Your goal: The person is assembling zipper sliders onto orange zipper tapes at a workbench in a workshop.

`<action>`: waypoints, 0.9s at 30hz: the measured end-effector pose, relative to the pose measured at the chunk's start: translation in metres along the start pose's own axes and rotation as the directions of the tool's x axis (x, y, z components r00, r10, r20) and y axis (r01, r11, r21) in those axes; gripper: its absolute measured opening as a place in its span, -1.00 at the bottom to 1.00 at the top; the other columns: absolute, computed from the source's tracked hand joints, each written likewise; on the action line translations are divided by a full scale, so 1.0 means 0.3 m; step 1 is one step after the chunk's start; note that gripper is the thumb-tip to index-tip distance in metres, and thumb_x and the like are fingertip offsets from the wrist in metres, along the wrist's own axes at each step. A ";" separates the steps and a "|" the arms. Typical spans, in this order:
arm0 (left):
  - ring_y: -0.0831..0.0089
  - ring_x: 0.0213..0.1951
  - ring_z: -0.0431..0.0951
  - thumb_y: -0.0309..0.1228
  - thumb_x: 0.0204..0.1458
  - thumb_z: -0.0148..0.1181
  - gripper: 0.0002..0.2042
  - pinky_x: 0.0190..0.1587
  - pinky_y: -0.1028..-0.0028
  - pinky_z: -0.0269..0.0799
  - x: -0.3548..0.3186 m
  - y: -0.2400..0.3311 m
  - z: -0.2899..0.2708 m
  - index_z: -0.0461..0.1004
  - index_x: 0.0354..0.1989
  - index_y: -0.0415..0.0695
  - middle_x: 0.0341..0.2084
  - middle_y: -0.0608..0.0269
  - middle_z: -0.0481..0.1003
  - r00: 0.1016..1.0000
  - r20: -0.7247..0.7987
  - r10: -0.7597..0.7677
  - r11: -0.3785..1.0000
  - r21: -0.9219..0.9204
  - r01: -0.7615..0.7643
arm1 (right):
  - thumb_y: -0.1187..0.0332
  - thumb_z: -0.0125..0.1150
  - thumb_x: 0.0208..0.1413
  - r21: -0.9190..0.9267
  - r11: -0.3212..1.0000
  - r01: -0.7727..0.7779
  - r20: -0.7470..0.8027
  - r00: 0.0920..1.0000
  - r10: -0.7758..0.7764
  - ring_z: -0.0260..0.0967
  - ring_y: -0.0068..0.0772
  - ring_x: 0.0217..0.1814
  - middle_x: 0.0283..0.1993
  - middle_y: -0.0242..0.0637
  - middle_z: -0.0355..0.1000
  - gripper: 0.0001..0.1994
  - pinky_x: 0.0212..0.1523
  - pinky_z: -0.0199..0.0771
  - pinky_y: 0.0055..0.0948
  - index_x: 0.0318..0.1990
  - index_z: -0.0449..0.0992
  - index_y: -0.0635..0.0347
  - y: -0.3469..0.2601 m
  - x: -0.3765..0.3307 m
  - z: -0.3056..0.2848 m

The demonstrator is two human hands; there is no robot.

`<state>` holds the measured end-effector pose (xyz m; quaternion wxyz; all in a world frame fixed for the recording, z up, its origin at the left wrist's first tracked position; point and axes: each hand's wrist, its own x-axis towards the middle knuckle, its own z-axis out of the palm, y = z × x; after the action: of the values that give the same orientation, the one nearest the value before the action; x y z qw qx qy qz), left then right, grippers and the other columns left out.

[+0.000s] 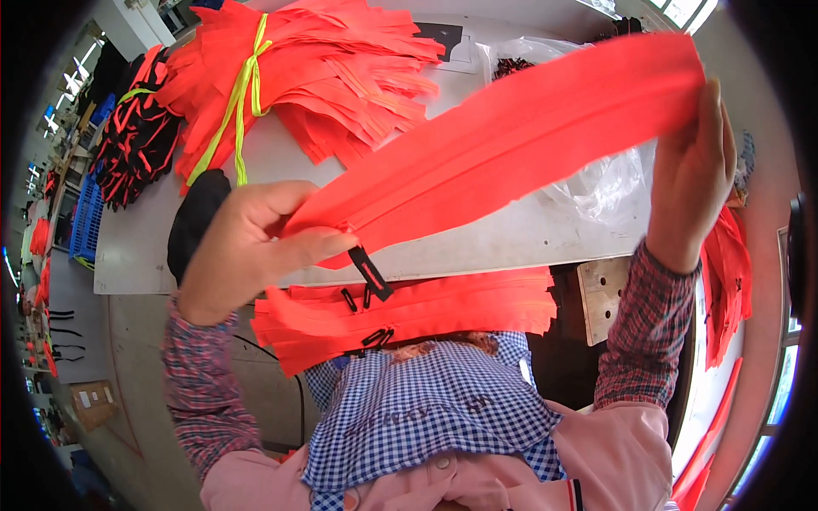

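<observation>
Plainly, the left hand [247, 243] pinches one end of a red zipper strip [511, 140], stretched above the white table [528, 234]; the right hand [694, 179] seems clamped on its other end, that grip partly hidden.

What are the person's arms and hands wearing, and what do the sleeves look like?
The left hand and right hand are bare, with no gloves. Both forearms have plaid sleeves, the left one and the right one, crisscrossed in reddish and bluish lines. Higher up, toward the shoulders, plain pink cloth shows.
</observation>
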<state>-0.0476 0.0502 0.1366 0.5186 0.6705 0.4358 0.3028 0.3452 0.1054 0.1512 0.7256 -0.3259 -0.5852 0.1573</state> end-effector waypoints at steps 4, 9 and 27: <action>0.68 -0.26 0.52 -0.50 0.13 0.27 -0.77 -0.18 0.62 0.46 0.004 -0.026 -0.049 0.53 -0.09 -0.36 -0.33 0.32 0.56 0.951 0.240 -0.194 0.981 0.039 0.190 | 0.31 0.05 0.39 -0.230 0.944 -0.238 -0.201 0.960 0.193 0.45 -0.64 -0.12 -0.21 -0.34 0.49 -0.74 -0.13 0.50 -0.63 0.01 0.52 0.32 0.032 -0.175 -0.102; 0.48 -0.23 0.59 -0.49 0.06 0.30 -0.77 -0.20 0.41 0.48 0.032 -0.436 0.070 0.54 -0.13 -0.33 -0.28 0.17 0.61 0.951 0.287 -0.117 0.975 0.217 0.055 | 0.24 0.12 0.35 -0.390 0.528 -0.754 -0.083 0.600 0.796 0.30 -0.76 -0.43 -0.37 -0.52 0.42 -0.79 -0.43 0.34 -0.71 -0.25 0.50 0.17 0.196 -0.515 -0.442; 0.51 -0.28 0.59 -0.04 0.15 0.22 -0.61 -0.20 0.39 0.53 -1.302 -1.065 0.049 0.59 -0.08 -0.11 -0.28 0.26 0.62 -0.292 0.552 -0.781 -0.036 0.427 0.903 | 0.57 0.09 0.22 -0.700 0.698 -0.150 0.336 0.794 0.507 0.32 -0.30 -0.29 -0.29 -0.18 0.38 -0.96 -0.22 0.36 -0.40 -0.26 0.43 0.38 0.362 -0.575 -0.193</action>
<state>-0.2920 -0.2808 -0.1558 0.7377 0.1515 0.5203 -0.4025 0.3710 0.0636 -0.0549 0.3475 -0.6029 -0.7002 0.1597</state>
